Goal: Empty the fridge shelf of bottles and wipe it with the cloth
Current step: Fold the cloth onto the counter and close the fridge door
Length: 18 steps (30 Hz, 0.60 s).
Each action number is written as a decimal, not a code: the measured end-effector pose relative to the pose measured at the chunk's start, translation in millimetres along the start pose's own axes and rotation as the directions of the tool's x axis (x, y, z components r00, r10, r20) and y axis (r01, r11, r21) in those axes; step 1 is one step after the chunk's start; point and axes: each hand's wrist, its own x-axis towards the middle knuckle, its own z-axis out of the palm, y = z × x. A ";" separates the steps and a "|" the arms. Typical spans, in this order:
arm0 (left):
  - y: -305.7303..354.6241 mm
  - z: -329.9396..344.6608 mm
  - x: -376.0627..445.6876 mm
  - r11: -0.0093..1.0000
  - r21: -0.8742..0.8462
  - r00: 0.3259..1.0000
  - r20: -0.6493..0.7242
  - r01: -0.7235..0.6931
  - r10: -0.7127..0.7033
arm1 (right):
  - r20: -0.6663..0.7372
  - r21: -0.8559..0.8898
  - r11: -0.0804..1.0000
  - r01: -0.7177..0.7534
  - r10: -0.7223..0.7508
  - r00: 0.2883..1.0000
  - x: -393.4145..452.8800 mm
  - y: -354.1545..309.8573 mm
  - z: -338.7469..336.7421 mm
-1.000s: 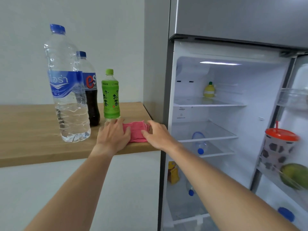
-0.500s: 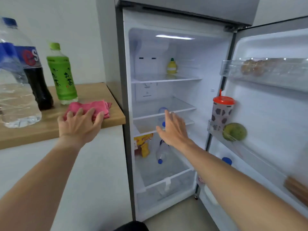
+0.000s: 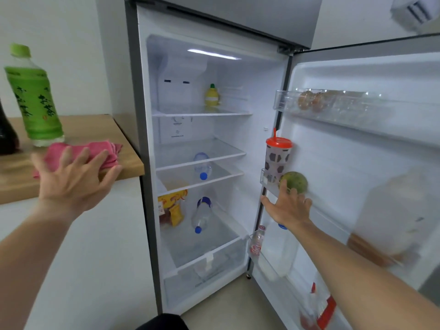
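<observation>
The fridge stands open. Its middle glass shelf is bare, and a clear blue-capped bottle lies on the shelf just below it. Another such bottle lies lower down. The pink cloth lies folded on the wooden counter beside a green tea bottle. My left hand hovers open, fingers spread, just in front of the cloth. My right hand is open at the door rack, below a green fruit.
A dark cola bottle stands at the left edge. A yellow squeeze bottle sits on the top shelf. The door holds a red-lidded cup, an egg tray and small bottles. Yellow packets lie low in the fridge.
My right hand left the cloth and swung right across the fridge opening to the door rack. My left hand lifted back off the cloth. The view turned right toward the fridge.
</observation>
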 end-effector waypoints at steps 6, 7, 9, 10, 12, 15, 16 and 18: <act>44.0 6.3 -19.2 0.992 -0.021 0.987 -0.106 -0.125 0.122 | 0.018 -0.013 0.999 0.043 -0.043 0.999 -0.9 2.3 0.5; 47.6 5.6 -19.4 0.991 -0.011 0.986 -0.107 -0.130 0.129 | 0.019 -0.012 0.999 0.052 -0.052 0.998 -2.2 2.1 -0.1; 52.1 2.8 -18.0 0.990 -0.016 0.986 -0.089 -0.140 0.138 | 0.026 -0.009 0.998 0.066 -0.066 0.998 -5.2 -0.2 -1.1; 54.5 1.5 -17.0 0.989 -0.026 0.986 -0.078 -0.149 0.146 | 0.032 -0.009 0.998 0.070 -0.069 0.997 -6.6 -2.2 -1.7; 61.6 0.4 -16.6 0.982 -0.031 0.981 -0.070 -0.185 0.183 | 0.045 -0.003 0.997 0.074 -0.074 0.996 -8.3 -7.7 -3.8; 74.5 -0.1 -19.1 0.965 -0.036 0.964 -0.073 -0.260 0.257 | 0.070 0.019 0.996 0.082 -0.083 0.994 -10.7 -16.5 -7.1; 78.3 -0.3 -19.7 0.964 -0.029 0.963 -0.063 -0.264 0.262 | 0.079 0.025 0.996 0.087 -0.089 0.993 -11.9 -18.9 -7.3; 83.0 0.6 -19.0 0.967 -0.019 0.967 -0.029 -0.253 0.252 | 0.099 0.035 0.994 0.100 -0.103 0.990 -14.2 -25.0 -6.5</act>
